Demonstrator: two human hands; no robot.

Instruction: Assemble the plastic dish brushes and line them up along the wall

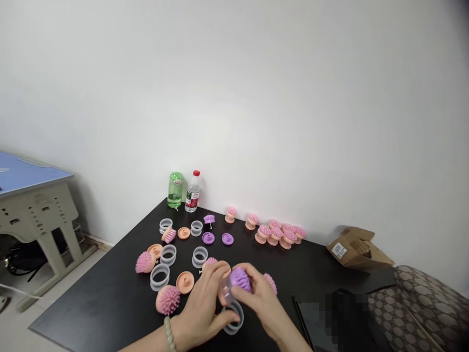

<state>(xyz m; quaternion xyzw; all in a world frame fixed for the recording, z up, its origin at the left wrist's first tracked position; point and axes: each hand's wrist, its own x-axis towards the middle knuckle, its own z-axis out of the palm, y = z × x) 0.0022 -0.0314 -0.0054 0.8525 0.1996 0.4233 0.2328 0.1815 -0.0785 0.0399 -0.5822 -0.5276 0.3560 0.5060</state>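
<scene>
Noting the hands first: your left hand [205, 305] and right hand [258, 298] are curled and pressed in toward each other, holding a purple silicone brush head [240, 280] and a clear plastic ring [225, 292] together above the black table [91, 303]. Your left fingers and thumb grip the ring against the brush head's side, while your right fingers wrap over the purple bristles. Your left wrist wears a pale beaded bracelet [169, 333].

A second clear ring [233, 318] sits directly beneath your hands. A pink spiked brush head [270, 282] lies just beyond your right hand, and another [210, 261] is partly hidden behind your left. Farther left, you have two larger pink spiked heads [167, 299], peach discs with centre knobs [185, 282], and more clear rings [168, 254]. Toward the wall lie two purple discs [208, 238] and a small purple bristled piece on a thin stem [209, 219].

Assembled pink-and-peach brushes [278, 234] stand clustered along the wall, beside a green-tinted bottle [176, 189] and a water bottle with a red cap [193, 191]. At the table's far right corner sits a torn-open cardboard box [359, 249]; you cannot see its contents from this view. A patterned seat cushion [414, 308] shows at right.
</scene>
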